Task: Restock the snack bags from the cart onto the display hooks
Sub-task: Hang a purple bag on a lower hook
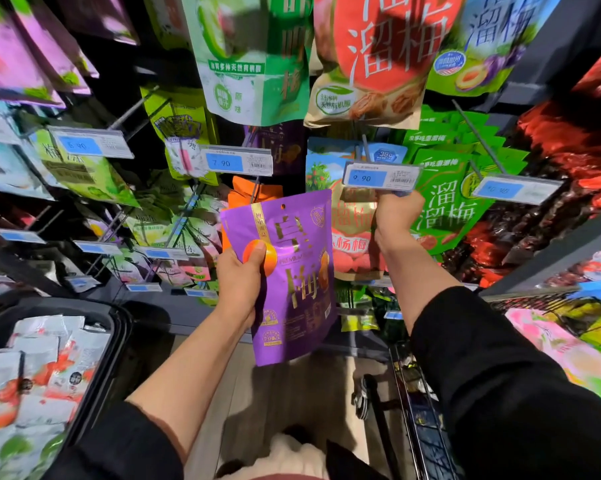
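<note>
My left hand (pixel 241 280) grips a purple snack bag (pixel 294 289) with gold lettering, upright, thumb on its orange dot. The bag's top hole sits just below a display hook (pixel 254 190) with orange bags (pixel 254 192) behind it and a 7.90 price tag (pixel 237 161) at its tip. My right hand (pixel 397 216) is raised to the neighbouring hook and holds the underside of its 9.90 price tag (pixel 380 176); its fingertips are hidden behind the tag. A black cart (pixel 117 327) at lower left holds several white and red snack bags (pixel 39 372).
Hooks packed with green, purple and red snack bags cover the wall ahead, with large bags (pixel 368 60) hanging overhead. A wire basket (pixel 590 317) of pink and yellow packs stands at right. A metal trolley frame (pixel 416 410) is by my right leg.
</note>
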Available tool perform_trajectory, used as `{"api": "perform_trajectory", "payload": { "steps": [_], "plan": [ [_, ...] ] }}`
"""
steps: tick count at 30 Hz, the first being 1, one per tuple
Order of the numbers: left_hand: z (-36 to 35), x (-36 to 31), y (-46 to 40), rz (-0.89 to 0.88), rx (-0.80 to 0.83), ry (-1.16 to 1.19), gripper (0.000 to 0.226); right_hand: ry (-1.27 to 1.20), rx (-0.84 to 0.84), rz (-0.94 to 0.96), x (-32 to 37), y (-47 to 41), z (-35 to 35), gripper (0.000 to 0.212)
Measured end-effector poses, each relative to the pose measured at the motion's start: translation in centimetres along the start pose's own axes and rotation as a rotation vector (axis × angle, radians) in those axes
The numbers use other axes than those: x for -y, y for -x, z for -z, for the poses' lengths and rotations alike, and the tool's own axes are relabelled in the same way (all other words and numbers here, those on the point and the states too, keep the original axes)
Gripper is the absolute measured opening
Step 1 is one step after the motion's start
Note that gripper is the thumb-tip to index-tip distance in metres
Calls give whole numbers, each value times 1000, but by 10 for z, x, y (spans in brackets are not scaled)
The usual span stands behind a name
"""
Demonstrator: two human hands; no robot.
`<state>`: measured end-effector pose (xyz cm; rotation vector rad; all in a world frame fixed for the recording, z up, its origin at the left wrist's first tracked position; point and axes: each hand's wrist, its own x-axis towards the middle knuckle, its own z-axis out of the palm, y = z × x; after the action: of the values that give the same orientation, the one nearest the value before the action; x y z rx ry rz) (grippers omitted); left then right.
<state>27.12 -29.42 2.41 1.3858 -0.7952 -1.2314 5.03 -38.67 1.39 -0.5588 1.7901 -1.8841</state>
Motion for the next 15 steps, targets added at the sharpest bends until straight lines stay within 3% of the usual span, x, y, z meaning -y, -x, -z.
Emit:
{"api": "perform_trajectory", "payload": {
  "steps": [2, 7, 8, 11, 13, 15],
  "plan": [
    [0, -3, 0, -7, -2, -1, 19, -55, 9, -47, -2, -9, -10, 20],
    [6, -6, -5, -13, -31, -27, 18, -6, 10, -120, -19, -29, -18, 9],
    [8, -5, -6, -11, -35, -27, 17, 38, -20, -109, -23, -26, -14, 8],
    [14, -2, -10, -8, -41, -36, 12, 360, -99, -149, -41, -4, -11, 31],
    [19, 0, -11, -3, -49, -31, 12, 213, 188, -224, -38, 23, -20, 40],
    [25, 1, -12, -4, -38, -37, 19, 20, 707, -367, -27, 53, -30, 43]
  ]
}}
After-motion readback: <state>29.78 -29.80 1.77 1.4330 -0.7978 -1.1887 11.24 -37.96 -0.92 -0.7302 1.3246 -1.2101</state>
